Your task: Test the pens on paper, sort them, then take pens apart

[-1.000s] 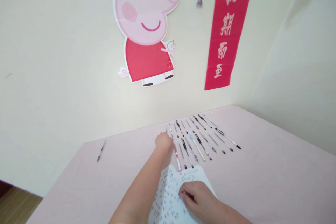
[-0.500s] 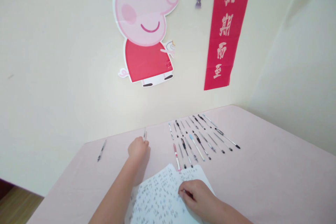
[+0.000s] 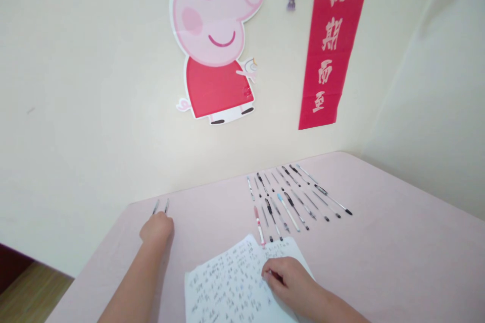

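Note:
At the left of the table my left hand (image 3: 157, 227) is closed on a pen (image 3: 166, 206), whose slim grey tip end points toward the wall. A second, similar pen (image 3: 155, 207) lies just left of it, its lower part hidden behind the hand. My right hand (image 3: 290, 277) rests on an open notebook (image 3: 223, 287) covered in handwriting. Its fingers are curled together, and their inner side is hidden. Beyond the notebook, pens and slim refills lie in two slanting rows, among them a pink and white pen (image 3: 259, 224) and a blue-capped pen (image 3: 288, 212).
The pink table (image 3: 397, 257) meets the wall along its back edge. A pig cutout (image 3: 220, 86) and a red banner (image 3: 333, 50) with white characters hang on the wall. Wooden floor (image 3: 34, 292) shows beyond the table's left edge.
My left hand has moved left with the pen, from the back middle of the table to beside the other pen. My right hand stays on the notebook. The view has shifted slightly.

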`<state>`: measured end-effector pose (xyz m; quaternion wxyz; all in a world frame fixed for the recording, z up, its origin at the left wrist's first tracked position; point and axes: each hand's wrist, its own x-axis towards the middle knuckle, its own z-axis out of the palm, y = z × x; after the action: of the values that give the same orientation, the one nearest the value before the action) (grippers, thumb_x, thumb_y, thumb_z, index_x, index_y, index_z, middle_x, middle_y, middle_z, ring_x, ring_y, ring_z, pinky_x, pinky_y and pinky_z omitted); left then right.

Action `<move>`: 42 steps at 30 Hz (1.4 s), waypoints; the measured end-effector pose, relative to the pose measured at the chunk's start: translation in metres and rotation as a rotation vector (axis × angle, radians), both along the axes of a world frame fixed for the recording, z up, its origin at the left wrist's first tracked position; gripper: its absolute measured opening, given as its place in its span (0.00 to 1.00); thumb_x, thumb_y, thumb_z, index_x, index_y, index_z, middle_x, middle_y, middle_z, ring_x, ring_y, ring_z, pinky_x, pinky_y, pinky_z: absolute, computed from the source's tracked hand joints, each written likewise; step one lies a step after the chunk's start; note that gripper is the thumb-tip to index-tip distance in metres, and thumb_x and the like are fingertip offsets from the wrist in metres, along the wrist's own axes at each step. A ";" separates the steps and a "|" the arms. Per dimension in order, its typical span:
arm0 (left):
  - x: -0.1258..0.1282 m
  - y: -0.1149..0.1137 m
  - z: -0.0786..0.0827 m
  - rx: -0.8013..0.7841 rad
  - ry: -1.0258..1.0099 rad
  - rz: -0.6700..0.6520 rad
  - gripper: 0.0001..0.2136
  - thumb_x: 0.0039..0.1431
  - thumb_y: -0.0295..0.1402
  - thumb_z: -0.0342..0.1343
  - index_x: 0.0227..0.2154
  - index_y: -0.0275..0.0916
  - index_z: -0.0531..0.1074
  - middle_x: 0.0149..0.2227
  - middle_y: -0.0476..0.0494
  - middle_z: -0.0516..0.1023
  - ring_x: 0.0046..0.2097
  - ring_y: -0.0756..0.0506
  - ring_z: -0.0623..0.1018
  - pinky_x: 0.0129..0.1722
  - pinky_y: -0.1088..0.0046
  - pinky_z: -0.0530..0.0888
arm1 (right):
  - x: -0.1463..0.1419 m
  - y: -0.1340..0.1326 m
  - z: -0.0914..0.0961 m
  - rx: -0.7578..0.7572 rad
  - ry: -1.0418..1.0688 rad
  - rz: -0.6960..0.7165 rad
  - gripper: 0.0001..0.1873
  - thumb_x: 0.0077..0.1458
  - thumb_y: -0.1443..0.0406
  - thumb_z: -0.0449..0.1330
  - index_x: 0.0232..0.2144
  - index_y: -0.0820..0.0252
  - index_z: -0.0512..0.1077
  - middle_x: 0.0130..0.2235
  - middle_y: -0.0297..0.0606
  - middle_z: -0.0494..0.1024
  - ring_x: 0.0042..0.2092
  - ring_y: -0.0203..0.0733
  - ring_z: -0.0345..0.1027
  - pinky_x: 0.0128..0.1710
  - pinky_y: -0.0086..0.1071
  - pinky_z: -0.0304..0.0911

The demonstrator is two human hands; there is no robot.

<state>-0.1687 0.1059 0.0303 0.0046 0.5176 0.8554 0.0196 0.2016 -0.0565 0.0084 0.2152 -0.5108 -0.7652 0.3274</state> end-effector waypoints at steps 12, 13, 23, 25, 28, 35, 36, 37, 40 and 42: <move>0.001 0.003 0.001 -0.070 0.001 0.088 0.18 0.53 0.27 0.41 0.44 0.35 0.70 0.46 0.29 0.73 0.47 0.37 0.74 0.40 0.63 0.70 | -0.001 0.001 0.002 -0.005 -0.017 -0.001 0.13 0.53 0.67 0.49 0.31 0.59 0.74 0.29 0.35 0.77 0.31 0.36 0.67 0.33 0.25 0.55; 0.002 0.003 0.002 -0.071 0.004 0.086 0.18 0.53 0.27 0.41 0.43 0.35 0.70 0.46 0.30 0.73 0.47 0.37 0.74 0.40 0.63 0.70 | -0.001 0.001 0.002 -0.006 -0.015 -0.001 0.13 0.54 0.67 0.49 0.31 0.59 0.74 0.29 0.35 0.76 0.31 0.36 0.67 0.33 0.25 0.55; 0.036 -0.010 0.019 -0.025 0.065 -0.084 0.16 0.57 0.35 0.41 0.45 0.35 0.66 0.44 0.31 0.73 0.45 0.37 0.74 0.39 0.63 0.69 | -0.001 0.001 0.002 0.025 -0.038 -0.046 0.13 0.54 0.67 0.48 0.32 0.58 0.73 0.29 0.35 0.76 0.31 0.36 0.66 0.32 0.26 0.54; 0.060 -0.018 0.021 -0.019 0.067 -0.237 0.17 0.57 0.38 0.41 0.44 0.34 0.65 0.43 0.32 0.73 0.43 0.38 0.74 0.40 0.64 0.68 | -0.001 0.001 0.003 0.030 -0.100 -0.133 0.11 0.54 0.65 0.49 0.31 0.58 0.72 0.28 0.35 0.75 0.29 0.36 0.65 0.30 0.27 0.53; 0.104 -0.034 0.019 -0.038 -0.096 -0.484 0.15 0.58 0.38 0.42 0.39 0.36 0.68 0.41 0.36 0.74 0.40 0.44 0.74 0.39 0.70 0.67 | 0.001 0.000 0.003 0.009 -0.194 -0.237 0.09 0.52 0.61 0.53 0.28 0.58 0.71 0.27 0.36 0.75 0.29 0.38 0.65 0.29 0.28 0.50; 0.180 -0.070 0.003 -0.079 -0.258 -0.694 0.11 0.56 0.38 0.45 0.31 0.39 0.71 0.38 0.40 0.74 0.38 0.45 0.74 0.37 0.72 0.66 | 0.000 -0.006 0.004 -0.055 -0.276 -0.212 0.09 0.49 0.59 0.57 0.27 0.58 0.71 0.29 0.37 0.77 0.32 0.41 0.68 0.30 0.29 0.50; 0.185 -0.073 0.002 -0.086 -0.265 -0.700 0.11 0.56 0.38 0.46 0.31 0.39 0.71 0.37 0.41 0.74 0.38 0.45 0.74 0.37 0.72 0.66 | 0.000 -0.006 0.005 -0.057 -0.282 -0.200 0.08 0.49 0.60 0.57 0.26 0.58 0.71 0.29 0.37 0.77 0.32 0.40 0.68 0.30 0.29 0.49; 0.188 -0.076 0.000 -0.092 -0.273 -0.706 0.11 0.56 0.37 0.46 0.31 0.39 0.71 0.37 0.41 0.74 0.38 0.46 0.73 0.37 0.72 0.66 | 0.000 -0.007 0.005 -0.055 -0.287 -0.187 0.08 0.50 0.62 0.56 0.25 0.59 0.71 0.28 0.37 0.76 0.31 0.40 0.67 0.29 0.29 0.49; 0.194 -0.083 -0.001 -0.125 -0.320 -0.732 0.10 0.56 0.37 0.45 0.30 0.39 0.71 0.37 0.42 0.74 0.38 0.47 0.73 0.37 0.72 0.66 | 0.002 -0.008 0.004 -0.041 -0.298 -0.140 0.09 0.50 0.64 0.54 0.23 0.59 0.71 0.27 0.37 0.76 0.30 0.39 0.66 0.28 0.29 0.47; 0.197 -0.087 0.000 -0.148 -0.354 -0.761 0.10 0.55 0.37 0.46 0.30 0.40 0.71 0.37 0.42 0.74 0.38 0.46 0.73 0.37 0.72 0.66 | 0.004 -0.010 0.005 -0.039 -0.289 -0.095 0.09 0.50 0.66 0.54 0.21 0.60 0.71 0.25 0.37 0.75 0.28 0.38 0.64 0.27 0.29 0.47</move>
<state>0.0283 0.0189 0.0299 0.1954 0.7833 0.5885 0.0437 0.2058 -0.0660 0.0132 0.1083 -0.5924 -0.7566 0.2548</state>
